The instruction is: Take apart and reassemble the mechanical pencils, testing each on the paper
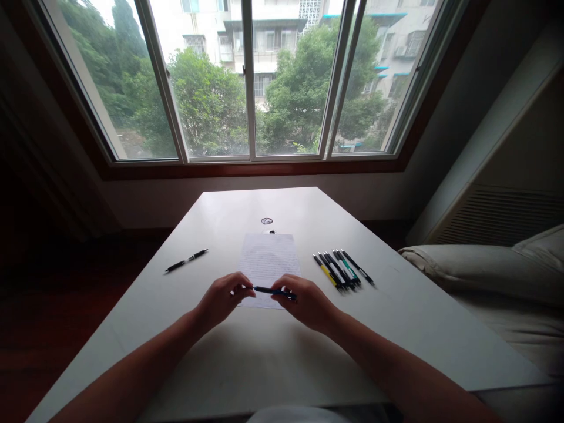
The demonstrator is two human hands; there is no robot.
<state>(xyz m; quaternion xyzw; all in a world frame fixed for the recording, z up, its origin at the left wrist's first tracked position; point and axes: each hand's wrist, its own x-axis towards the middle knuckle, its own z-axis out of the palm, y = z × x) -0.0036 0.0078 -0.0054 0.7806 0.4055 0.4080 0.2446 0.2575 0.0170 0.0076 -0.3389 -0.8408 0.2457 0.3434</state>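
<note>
Both of my hands hold one dark pen (pixel 269 290) level above the near edge of a lined sheet of paper (pixel 269 258). My left hand (pixel 224 301) pinches the pen's left end. Around its right end my right hand (pixel 308 302) is closed. The sheet lies flat in the middle of the white table (pixel 247 364).
A single black pen (pixel 186 260) lies on the table to the left. Several pens (pixel 343 270) lie side by side to the right of the sheet. A small dark round thing (pixel 267 221) sits beyond the paper. A cushioned seat (pixel 493 264) stands at the right, a large window behind.
</note>
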